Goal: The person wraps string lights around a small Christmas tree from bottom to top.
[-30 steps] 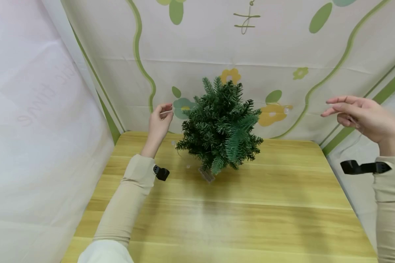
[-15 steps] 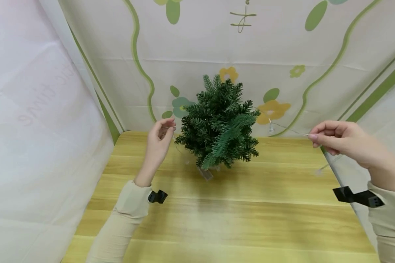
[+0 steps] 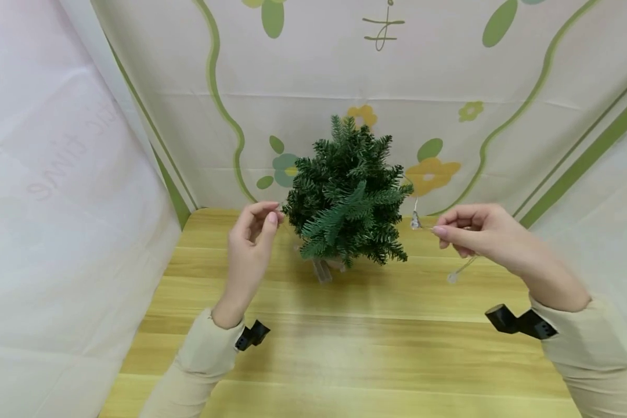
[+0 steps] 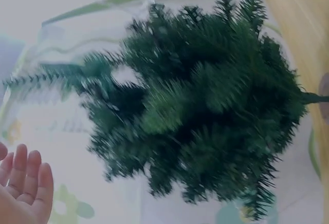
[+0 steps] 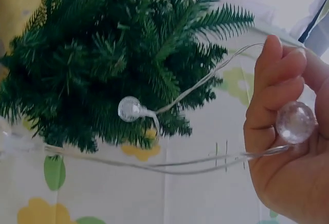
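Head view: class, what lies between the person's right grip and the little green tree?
A clear bulb on a thin wire lies between the right grip and the green tree; the head view shows it.

Two hands [image 3: 248,247] [image 3: 493,239] — one tree [image 3: 350,194], one light string [image 5: 129,109], one table [image 3: 355,360].

wooden table [image 3: 376,360] | flower-printed backdrop [image 3: 303,64] | side curtain [image 3: 57,267] | faint lettering [image 3: 65,165], possibly "time"

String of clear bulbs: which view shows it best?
Right wrist: the string is close and large there, bulbs plainly round. Head shows it small, beside the tree. Left wrist is blurred, with at most a faint trace.
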Demonstrator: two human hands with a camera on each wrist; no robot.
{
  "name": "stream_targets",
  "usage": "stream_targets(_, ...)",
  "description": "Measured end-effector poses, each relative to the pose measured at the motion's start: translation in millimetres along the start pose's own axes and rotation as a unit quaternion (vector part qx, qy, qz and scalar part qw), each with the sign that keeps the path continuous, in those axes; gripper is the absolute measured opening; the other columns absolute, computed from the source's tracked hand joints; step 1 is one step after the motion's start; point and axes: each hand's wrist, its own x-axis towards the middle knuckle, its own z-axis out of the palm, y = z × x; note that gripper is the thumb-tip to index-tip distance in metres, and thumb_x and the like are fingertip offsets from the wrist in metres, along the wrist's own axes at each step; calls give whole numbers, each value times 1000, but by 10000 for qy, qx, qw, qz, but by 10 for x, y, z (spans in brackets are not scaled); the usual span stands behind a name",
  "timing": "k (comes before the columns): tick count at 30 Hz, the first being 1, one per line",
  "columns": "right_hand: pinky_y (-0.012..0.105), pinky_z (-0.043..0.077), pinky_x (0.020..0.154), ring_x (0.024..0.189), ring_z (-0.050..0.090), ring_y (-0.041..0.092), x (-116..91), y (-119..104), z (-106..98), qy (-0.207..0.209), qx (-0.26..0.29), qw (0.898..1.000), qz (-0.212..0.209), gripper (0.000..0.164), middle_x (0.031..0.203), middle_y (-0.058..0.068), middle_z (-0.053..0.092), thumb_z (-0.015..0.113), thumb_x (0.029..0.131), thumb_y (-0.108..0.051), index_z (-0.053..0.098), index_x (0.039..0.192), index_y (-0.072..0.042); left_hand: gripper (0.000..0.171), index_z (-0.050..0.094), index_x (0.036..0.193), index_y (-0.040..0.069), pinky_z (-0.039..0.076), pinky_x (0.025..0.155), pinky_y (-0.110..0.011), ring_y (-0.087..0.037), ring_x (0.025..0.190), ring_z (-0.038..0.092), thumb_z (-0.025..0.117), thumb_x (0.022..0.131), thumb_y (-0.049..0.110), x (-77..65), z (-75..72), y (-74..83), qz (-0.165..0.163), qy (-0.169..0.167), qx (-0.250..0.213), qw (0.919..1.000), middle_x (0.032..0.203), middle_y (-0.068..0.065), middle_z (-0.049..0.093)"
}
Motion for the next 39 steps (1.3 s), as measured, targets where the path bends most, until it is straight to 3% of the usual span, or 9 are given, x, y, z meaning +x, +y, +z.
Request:
stream_targets(4, 25, 47, 52, 59, 54, 9, 67, -38, 59, -361, 68, 9991, -205, 18, 80, -10, 70, 56, 95, -6, 68, 97, -19, 20, 58, 102, -14, 50, 70, -13, 1, 80, 60, 51, 94, 3, -115, 111, 98, 1060, 189, 201, 9940, 84, -22, 63)
stream_targets(8, 25, 51, 55, 62, 59, 10, 121, -75, 92, -618, 35, 9968, -512, 23, 88, -11, 72, 55, 95, -4, 69, 102, -21, 26, 60, 91, -13, 48, 58, -13, -8, 63, 57, 52, 96, 11, -222, 274, 163, 2414, 213, 502, 9689, 72, -20, 63)
stream_targets(10, 25, 49, 54, 61, 57, 11, 151, -78, 91, -760, 26, 9943, -747, 25, 92, -13, 73, 55, 95, -4, 69, 104, -22, 30, 61, 89, -10, 46, 54, -14, -12, 56, 53, 50, 98, 16, -288, 372, 181, 2850, 49, 608, 9566, 70, -16, 63)
stream_targets(12, 26, 47, 54, 60, 55, 11, 184, -68, 78, -899, -34, 9911, -980, 26, 95, -15, 72, 55, 95, -3, 69, 106, -23, 31, 62, 90, -7, 44, 51, -13, -11, 53, 50, 48, 100, 19, -361, 483, 195, 3000, -204, 686, 9513, 70, -12, 63)
stream_targets(15, 25, 47, 55, 60, 52, 11, 228, -51, 58, -1107, -300, 9839, -1367, 27, 98, -17, 68, 55, 95, -4, 68, 110, -22, 26, 63, 97, -3, 42, 50, -12, -8, 54, 49, 48, 100, 18, -468, 636, 217, 2677, -681, 787, 9579, 73, -8, 64)
stream_targets(19, 24, 48, 57, 60, 48, 11, 278, -30, 32, -1395, -638, 9702, -1874, 27, 98, -14, 61, 53, 96, -4, 67, 115, -15, 17, 65, 107, 3, 46, 53, -12, -8, 64, 57, 56, 96, 11, -569, 830, 250, 1584, -1200, 1030, 9746, 85, -7, 67)
stream_targets(24, 26, 53, 59, 62, 52, 11, 338, -2, 10, -1702, -698, 9614, -2046, 22, 91, -11, 61, 55, 95, -4, 70, 111, -7, 24, 64, 116, 7, 53, 63, -15, -11, 78, 66, 62, 92, 8, -596, 1069, 278, 470, -1306, 1305, 9817, 102, -7, 67)
stream_targets(32, 29, 57, 63, 64, 62, 11, 472, 66, -71, -2264, -194, 9618, -1528, 13, 83, -5, 65, 62, 92, -10, 67, 101, -2, 27, 64, 116, 8, 54, 68, -17, -14, 79, 66, 66, 89, 11, -530, 1428, 263, -39, -936, 1627, 9822, 111, -6, 65)
stream_targets(39, 31, 57, 59, 64, 63, 11, 566, 107, -89, -2453, 316, 9563, -1562, 14, 84, -4, 67, 65, 89, -6, 56, 94, 3, 11, 69, 99, 9, 55, 70, -18, -13, 78, 64, 67, 89, 12, -509, 1554, 200, -21, -624, 1661, 9841, 100, -4, 67)
